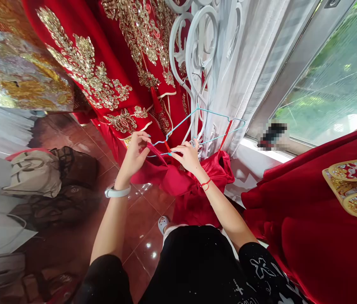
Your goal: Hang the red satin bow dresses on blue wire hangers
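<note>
A light-blue hanger hangs by its hook from a white scrollwork stand in front of me. From it hangs a shiny red dress, one thin strap looped over the hanger's right end. My left hand is closed in a pinch on the pinkish-red edge of the dress's top, left of the hanger's middle. Close by, my right hand has its fingertips together on the other red strap, against the hanger's lower bar. The lower part of the dress drops between my arms.
The white scrollwork stand rises ahead, beside red garments with gold embroidery. A window is at the right, above more red cloth. Bags lie on the tiled floor at the left.
</note>
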The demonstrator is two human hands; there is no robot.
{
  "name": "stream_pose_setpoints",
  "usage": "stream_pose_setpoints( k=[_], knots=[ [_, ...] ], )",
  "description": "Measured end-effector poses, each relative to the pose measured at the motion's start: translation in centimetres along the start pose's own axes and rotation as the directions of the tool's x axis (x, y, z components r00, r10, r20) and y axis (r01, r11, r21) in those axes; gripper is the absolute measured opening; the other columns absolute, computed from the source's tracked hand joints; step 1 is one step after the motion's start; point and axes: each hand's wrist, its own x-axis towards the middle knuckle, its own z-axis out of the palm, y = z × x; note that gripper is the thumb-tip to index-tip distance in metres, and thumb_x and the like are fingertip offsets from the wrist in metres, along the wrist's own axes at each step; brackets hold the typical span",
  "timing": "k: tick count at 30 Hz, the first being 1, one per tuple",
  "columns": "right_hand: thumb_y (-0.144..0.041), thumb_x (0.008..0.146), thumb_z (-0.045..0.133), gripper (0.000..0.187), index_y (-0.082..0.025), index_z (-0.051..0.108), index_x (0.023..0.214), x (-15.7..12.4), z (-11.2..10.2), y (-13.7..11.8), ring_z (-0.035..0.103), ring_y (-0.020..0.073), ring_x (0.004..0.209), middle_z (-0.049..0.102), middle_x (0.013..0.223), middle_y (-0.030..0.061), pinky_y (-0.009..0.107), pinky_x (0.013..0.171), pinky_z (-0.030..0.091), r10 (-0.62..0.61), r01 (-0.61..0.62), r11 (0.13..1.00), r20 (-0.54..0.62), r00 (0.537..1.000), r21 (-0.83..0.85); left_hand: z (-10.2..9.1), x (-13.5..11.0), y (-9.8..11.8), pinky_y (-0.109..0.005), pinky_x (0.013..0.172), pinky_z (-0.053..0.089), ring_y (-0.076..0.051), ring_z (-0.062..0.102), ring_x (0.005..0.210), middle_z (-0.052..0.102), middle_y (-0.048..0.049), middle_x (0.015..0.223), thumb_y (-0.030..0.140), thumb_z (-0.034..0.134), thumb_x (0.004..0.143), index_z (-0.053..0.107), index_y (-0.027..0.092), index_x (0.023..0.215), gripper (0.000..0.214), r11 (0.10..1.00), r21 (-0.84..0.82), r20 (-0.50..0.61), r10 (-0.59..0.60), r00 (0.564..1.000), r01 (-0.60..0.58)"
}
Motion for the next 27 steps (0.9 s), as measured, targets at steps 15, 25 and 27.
stream_pose_setpoints(
  k=[15, 25, 27],
  knots=[
    [-0.039, 0.101, 0.059, 0.025, -0.032, 0.082, 0.107, -0.2, -0.1, 0.6, 0.059, 0.0261, 0.106, 0.08, 0.109, 0.0039, 0.059, 0.122, 0.013, -0.006, 0.007, 1.0, 0.014, 1.0, -0.01, 3.0, 1.8, 1.8, -0.037, 0.097, 0.055, -0.019, 0.063, 0.101, 0.06, -0.0051, 0.109, 0.022, 0.06, 0.083, 0.059, 0.023, 0.114, 0.031, 1.0, 0.011, 0.149, -0.028, 0.988, 0.026],
    [-0.035, 0.1, 0.06, 0.022, -0.031, 0.081, 0.108, -0.1, -0.2, 0.4, 0.057, 0.0262, 0.107, 0.081, 0.105, 0.0027, 0.056, 0.121, 0.018, 0.014, -0.014, 1.0, 0.022, 1.0, 0.017, 9.2, -3.2, -1.5, -0.028, 0.073, 0.052, -0.014, 0.057, 0.077, 0.053, 0.0015, 0.09, 0.031, 0.069, 0.084, 0.046, 0.024, 0.112, 0.037, 0.989, 0.096, -0.531, -0.047, 0.846, 0.115],
    [-0.034, 0.099, 0.061, 0.021, -0.031, 0.081, 0.107, -0.1, -0.2, 0.3, 0.058, 0.0265, 0.108, 0.08, 0.104, 0.0036, 0.055, 0.119, 0.023, 0.014, -0.014, 1.0, 0.025, 1.0, 0.026, 9.3, -3.8, -1.6, -0.029, 0.076, 0.054, -0.015, 0.06, 0.083, 0.055, -0.0011, 0.098, 0.03, 0.072, 0.081, 0.041, 0.025, 0.125, 0.054, 0.995, 0.061, -0.513, -0.033, 0.858, 0.075]
  ],
)
